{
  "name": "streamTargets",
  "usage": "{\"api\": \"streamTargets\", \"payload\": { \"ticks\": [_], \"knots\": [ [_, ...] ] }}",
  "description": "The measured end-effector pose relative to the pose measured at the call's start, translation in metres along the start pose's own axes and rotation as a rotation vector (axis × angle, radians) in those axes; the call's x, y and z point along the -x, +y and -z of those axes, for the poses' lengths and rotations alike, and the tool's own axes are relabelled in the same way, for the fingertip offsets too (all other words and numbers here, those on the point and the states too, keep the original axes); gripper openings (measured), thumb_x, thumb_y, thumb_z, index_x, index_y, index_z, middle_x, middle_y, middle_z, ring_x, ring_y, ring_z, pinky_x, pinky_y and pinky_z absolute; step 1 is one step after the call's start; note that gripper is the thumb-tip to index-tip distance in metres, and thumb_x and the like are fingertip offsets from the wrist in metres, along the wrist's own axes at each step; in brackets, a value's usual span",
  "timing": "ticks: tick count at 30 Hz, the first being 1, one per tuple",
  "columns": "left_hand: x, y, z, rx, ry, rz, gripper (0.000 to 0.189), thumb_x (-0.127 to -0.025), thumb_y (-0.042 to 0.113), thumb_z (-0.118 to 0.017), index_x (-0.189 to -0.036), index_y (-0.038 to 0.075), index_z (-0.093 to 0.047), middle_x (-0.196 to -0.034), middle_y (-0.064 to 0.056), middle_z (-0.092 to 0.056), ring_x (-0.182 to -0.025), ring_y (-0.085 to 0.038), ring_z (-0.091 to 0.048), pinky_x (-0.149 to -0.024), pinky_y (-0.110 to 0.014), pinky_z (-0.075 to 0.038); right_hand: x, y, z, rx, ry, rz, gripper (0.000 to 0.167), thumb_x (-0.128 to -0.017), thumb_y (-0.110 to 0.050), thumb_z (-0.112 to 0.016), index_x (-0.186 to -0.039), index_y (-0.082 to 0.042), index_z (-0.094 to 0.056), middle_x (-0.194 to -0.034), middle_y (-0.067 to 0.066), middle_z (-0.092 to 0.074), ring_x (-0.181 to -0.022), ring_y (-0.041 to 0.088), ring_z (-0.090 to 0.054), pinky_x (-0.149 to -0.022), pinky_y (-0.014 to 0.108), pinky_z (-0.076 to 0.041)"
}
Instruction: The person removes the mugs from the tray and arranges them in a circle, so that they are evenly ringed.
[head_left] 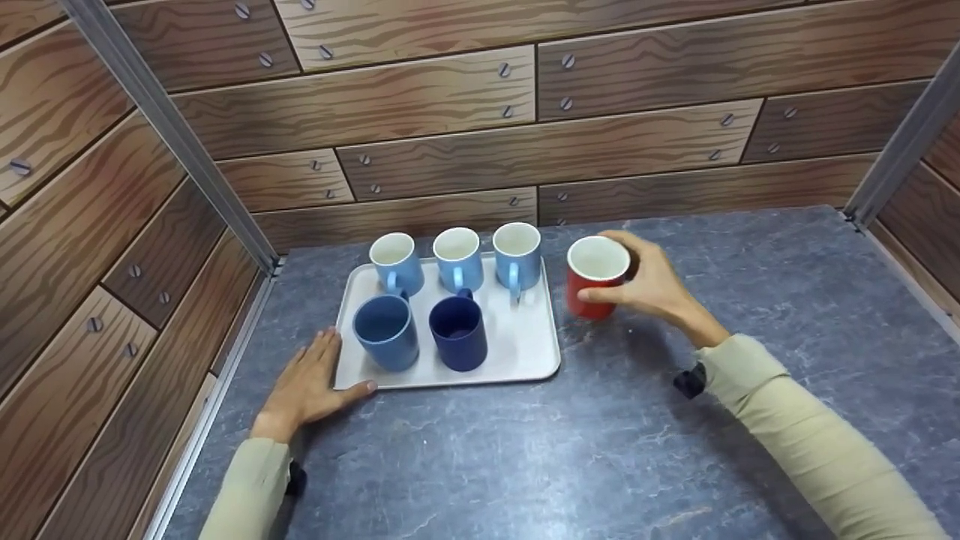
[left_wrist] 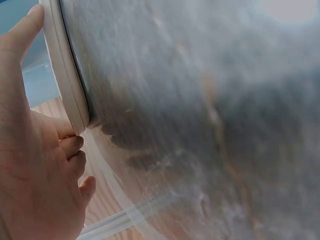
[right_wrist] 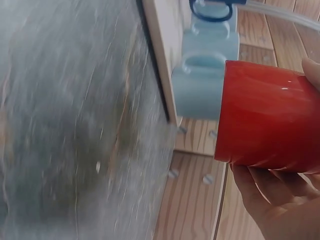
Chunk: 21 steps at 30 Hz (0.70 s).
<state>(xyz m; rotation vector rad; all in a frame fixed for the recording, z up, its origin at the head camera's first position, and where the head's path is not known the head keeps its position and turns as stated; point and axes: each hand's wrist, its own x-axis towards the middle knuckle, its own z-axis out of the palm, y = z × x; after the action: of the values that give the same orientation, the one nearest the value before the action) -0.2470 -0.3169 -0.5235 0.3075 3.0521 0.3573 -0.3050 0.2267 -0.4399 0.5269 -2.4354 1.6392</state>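
The red mug [right_wrist: 270, 117], a glossy, straight-sided cylinder with a white lining, is off the surface [head_left: 487, 465] just right of the tray [head_left: 517, 337]; the right hand [head_left: 652, 285] has its thumb and fingers clamped round its wall. The left hand [head_left: 304, 386] lies with thumb and fingers spread apart, touching the tray's near left corner, fingers along the side, thumb at the front edge. The tray is pale and smooth, a rectangle with rounded corners and a thin raised lip. On it, three light-blue mugs [head_left: 528, 266] with white insides stand upright along the back, handles toward the front; before them stand a mid-blue mug [head_left: 388, 334] and a navy mug [head_left: 459, 334], handles toward the back. Veined, grey-blue and stone-patterned, the surface meets walls [head_left: 450, 169] of printed wood planks, with grey metal strips [head_left: 172, 135] at the corners. A narrow gap parts the red mug from the tray's right edge; tray floor shows right of the navy mug, and broad stretches of surface reach rightward and toward the person.
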Motion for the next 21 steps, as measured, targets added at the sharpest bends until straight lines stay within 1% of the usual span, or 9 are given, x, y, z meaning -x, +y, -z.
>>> {"api": "streamTargets", "payload": {
  "ticks": [4, 10, 18, 21],
  "knots": [
    [-0.001, 0.001, 0.001, 0.003, 0.011, -0.005, 0.123, -0.088, 0.083, -0.061, -0.167, -0.003, -0.025, -0.176, -0.023, -0.022, -0.165, -0.041, -0.019, -0.135, -0.059, -0.018, -0.002, 0.004, 0.014, 0.045, 0.037, -0.016, 0.081, -0.070, -0.010, -0.101, -0.141, -0.003, -0.064, -0.125, 0.018, -0.074, -0.106, 0.020, -0.069, -0.090, 0.016, -0.055],
    [-0.001, 0.002, 0.003, -0.004, 0.038, -0.020, 0.120, -0.088, 0.080, -0.064, -0.165, -0.005, -0.029, -0.174, -0.025, -0.027, -0.163, -0.043, -0.023, -0.134, -0.059, -0.021, -0.008, 0.014, 0.035, 0.133, 0.095, -0.059, 0.085, -0.072, -0.014, -0.101, -0.146, -0.004, -0.061, -0.131, 0.019, -0.071, -0.113, 0.025, -0.066, -0.091, 0.016, -0.050],
    [-0.001, 0.000, 0.002, -0.021, 0.034, -0.009, 0.123, -0.086, 0.084, -0.062, -0.166, -0.003, -0.029, -0.174, -0.025, -0.028, -0.163, -0.043, -0.023, -0.133, -0.060, -0.022, -0.015, 0.024, 0.055, 0.170, 0.135, -0.117, 0.088, -0.074, -0.019, -0.100, -0.150, -0.005, -0.056, -0.136, 0.019, -0.068, -0.117, 0.026, -0.064, -0.091, 0.016, -0.048],
    [-0.001, 0.000, 0.002, -0.017, 0.035, -0.008, 0.123, -0.086, 0.083, -0.063, -0.166, -0.004, -0.030, -0.173, -0.026, -0.028, -0.163, -0.043, -0.023, -0.133, -0.060, -0.023, -0.017, 0.028, 0.060, 0.164, 0.147, -0.135, 0.089, -0.075, -0.020, -0.100, -0.151, -0.005, -0.055, -0.137, 0.020, -0.067, -0.119, 0.028, -0.064, -0.091, 0.017, -0.048]
  ]
}}
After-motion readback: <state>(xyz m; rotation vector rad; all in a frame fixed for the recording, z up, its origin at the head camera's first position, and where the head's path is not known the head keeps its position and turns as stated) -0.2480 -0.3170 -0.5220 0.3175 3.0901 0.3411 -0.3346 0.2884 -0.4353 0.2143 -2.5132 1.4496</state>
